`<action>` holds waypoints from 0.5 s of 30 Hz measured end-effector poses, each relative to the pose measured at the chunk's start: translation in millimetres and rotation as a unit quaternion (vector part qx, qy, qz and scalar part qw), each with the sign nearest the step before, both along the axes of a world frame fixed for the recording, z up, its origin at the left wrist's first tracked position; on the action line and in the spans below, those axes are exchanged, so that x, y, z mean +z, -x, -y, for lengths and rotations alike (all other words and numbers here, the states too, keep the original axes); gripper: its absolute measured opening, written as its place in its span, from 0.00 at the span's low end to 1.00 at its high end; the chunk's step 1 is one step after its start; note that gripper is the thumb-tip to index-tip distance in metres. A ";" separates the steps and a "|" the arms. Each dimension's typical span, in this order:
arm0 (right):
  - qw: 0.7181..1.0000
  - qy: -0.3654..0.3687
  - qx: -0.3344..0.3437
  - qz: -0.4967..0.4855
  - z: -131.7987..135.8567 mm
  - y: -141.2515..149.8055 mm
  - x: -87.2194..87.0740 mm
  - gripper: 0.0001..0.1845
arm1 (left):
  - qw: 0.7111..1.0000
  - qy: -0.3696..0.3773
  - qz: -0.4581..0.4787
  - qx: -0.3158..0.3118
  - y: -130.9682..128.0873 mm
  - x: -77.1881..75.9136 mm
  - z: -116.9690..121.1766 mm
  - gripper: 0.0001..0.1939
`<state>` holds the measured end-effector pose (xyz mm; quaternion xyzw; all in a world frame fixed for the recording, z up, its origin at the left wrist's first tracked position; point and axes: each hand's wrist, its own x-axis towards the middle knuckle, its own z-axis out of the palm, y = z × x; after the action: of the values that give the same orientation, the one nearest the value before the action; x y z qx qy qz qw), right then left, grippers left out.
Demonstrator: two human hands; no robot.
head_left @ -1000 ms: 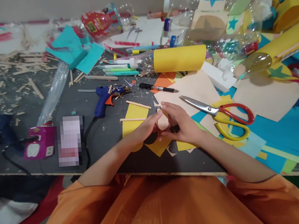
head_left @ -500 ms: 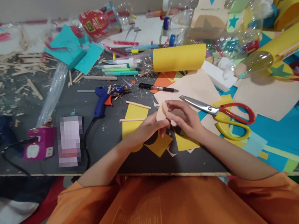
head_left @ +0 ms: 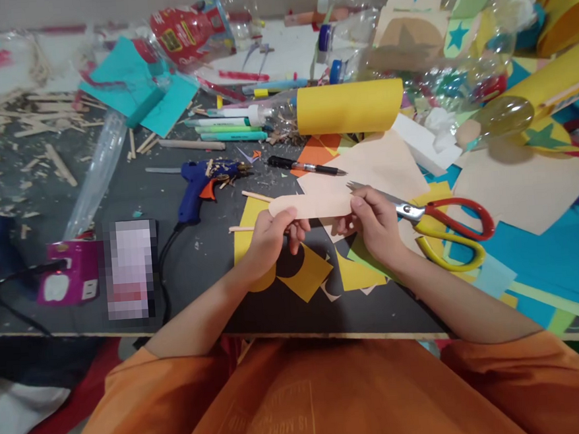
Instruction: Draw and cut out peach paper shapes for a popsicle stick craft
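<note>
Paper strip (head_left: 313, 205), pale peach, stretched out lengthwise between a person's two hands, above a dark tabletop (head_left: 287, 319). Half a second ago it was bent over on itself with the hands close together; now it is opened out almost flat, and the hands have moved apart to its two ends. The left hand (head_left: 271, 241) pinches the left end, thumb on top and the other fingers curled below. The right hand (head_left: 378, 224) grips the right end in the same way, its thumb pressing on the paper. The strip is smooth and matte, with a rounded left end; the thumb partly covers the right end.

Below the strip lie yellow paper scraps (head_left: 306, 274), some with curved cut edges. A slim, round, pale stick (head_left: 256, 196) shows just beside the strip's left end. Metal scissors (head_left: 411, 212) with one red and one yellow handle lie partly behind the right hand, near a large peach sheet (head_left: 385, 161). Farther left lies a blue plastic glue gun (head_left: 192, 192) with an orange trigger.
</note>
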<state>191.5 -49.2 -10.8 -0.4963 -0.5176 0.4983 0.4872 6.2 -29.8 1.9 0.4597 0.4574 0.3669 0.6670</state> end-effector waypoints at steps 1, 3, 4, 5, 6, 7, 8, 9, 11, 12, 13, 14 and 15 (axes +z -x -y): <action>1.000 0.011 -0.002 -0.005 -0.1 -0.2 -0.2 0.20 | 1.000 0.000 -0.007 0.003 0.0 0.3 -0.1 0.17; 0.999 0.032 -0.004 -0.015 -0.6 -0.8 0.0 0.20 | 1.000 0.001 -0.019 0.005 -0.5 0.6 -0.2 0.18; 0.999 0.041 -0.001 -0.022 -1.1 -1.1 0.4 0.20 | 1.000 0.002 -0.020 0.008 -0.9 0.4 -0.3 0.18; 0.998 0.050 0.004 -0.027 -1.8 -1.2 1.0 0.20 | 1.000 0.004 -0.019 0.012 -1.3 -0.1 -0.6 0.18; 0.998 0.060 0.014 -0.029 -2.6 -1.1 1.7 0.20 | 1.000 0.007 -0.015 0.017 -1.6 -0.8 -0.9 0.18; 0.997 0.069 0.025 -0.027 -3.6 -0.8 2.4 0.19 | 1.000 0.009 -0.013 0.021 -1.9 -1.7 -1.4 0.18; 0.997 0.072 0.033 -0.021 -4.6 -0.3 3.0 0.18 | 1.000 0.009 -0.014 0.025 -2.0 -2.5 -1.9 0.18; 0.997 0.067 0.037 -0.010 -5.8 0.4 3.5 0.16 | 0.999 0.008 -0.018 0.027 -2.1 -3.1 -2.4 0.18; 0.999 0.037 0.025 0.012 -7.9 2.1 4.0 0.14 | 0.999 -0.001 -0.036 0.031 -2.0 -3.0 -3.0 0.18; 1.000 0.018 0.016 0.019 -8.8 2.9 4.0 0.14 | 0.998 -0.007 -0.047 0.032 -1.9 -2.3 -2.9 0.18; 1.000 0.003 0.012 0.024 -9.4 3.6 3.8 0.14 | 0.998 -0.015 -0.058 0.031 -1.9 -1.2 -2.6 0.17; 0.999 -0.004 0.015 0.029 -9.8 4.0 3.6 0.14 | 0.997 -0.026 -0.068 0.030 -2.1 0.0 -2.2 0.16; 0.999 -0.005 0.024 0.034 -10.0 4.3 3.3 0.13 | 0.996 -0.039 -0.076 0.027 -2.4 1.1 -1.6 0.15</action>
<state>187.1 -39.3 -7.5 -0.4983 -0.5479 0.4900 0.4599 8.6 -28.2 3.1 0.4994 0.5044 0.3668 0.6013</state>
